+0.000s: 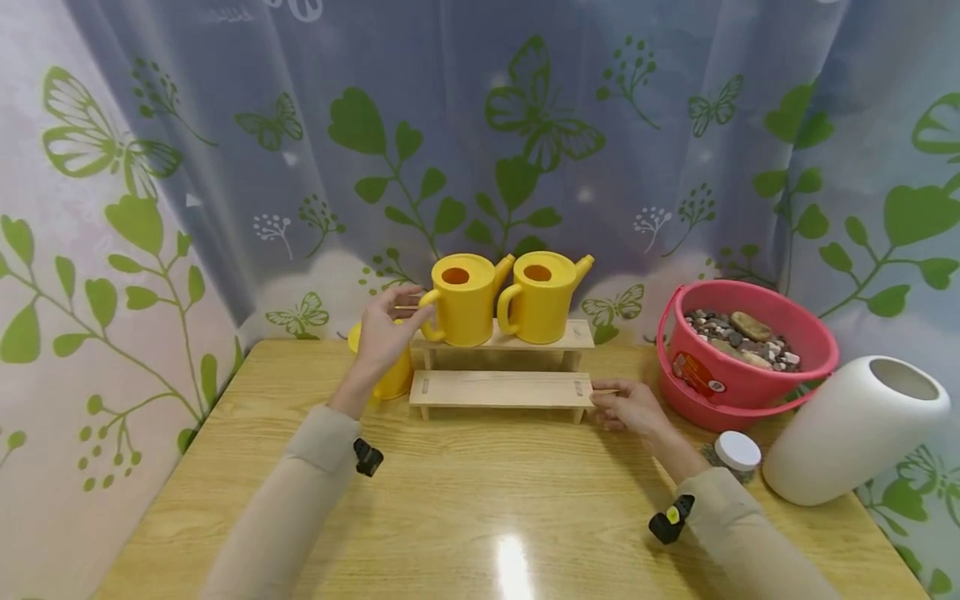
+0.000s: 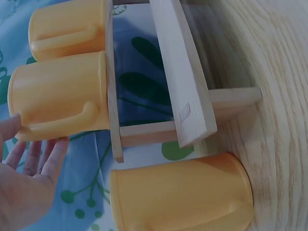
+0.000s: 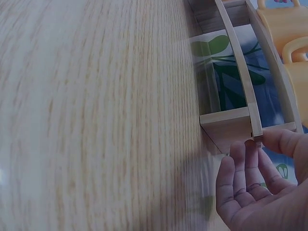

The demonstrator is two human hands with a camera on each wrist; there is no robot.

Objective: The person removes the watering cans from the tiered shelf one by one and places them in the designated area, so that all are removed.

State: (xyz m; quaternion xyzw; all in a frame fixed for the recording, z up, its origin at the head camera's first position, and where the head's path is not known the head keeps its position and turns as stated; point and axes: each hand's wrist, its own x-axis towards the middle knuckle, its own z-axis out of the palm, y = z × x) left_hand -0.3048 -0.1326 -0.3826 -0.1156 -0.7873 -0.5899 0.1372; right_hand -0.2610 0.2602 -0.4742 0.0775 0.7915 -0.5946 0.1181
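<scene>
Two yellow watering cans stand side by side on the upper board of a small two-step wooden shelf [image 1: 501, 389]. My left hand [image 1: 386, 327] is at the left watering can [image 1: 468, 312], its thumb and fairly straight fingers right at the handle [image 2: 62, 125]. The other watering can [image 1: 543, 308] is just to the right, spout pointing right. A third yellow watering can [image 2: 183, 192] stands on the table left of the shelf, partly hidden by my left hand in the head view. My right hand [image 1: 626, 406] pinches the right end of the lower board [image 3: 243, 77] between thumb and fingers.
On the right of the wooden table [image 1: 450, 500] are a pink bucket [image 1: 690, 350] of pebbles, a white-lidded jar [image 1: 737, 450] and a tall white vase [image 1: 840, 433]. A curtain [image 1: 450, 125] with butterflies and leaves hangs close behind the shelf.
</scene>
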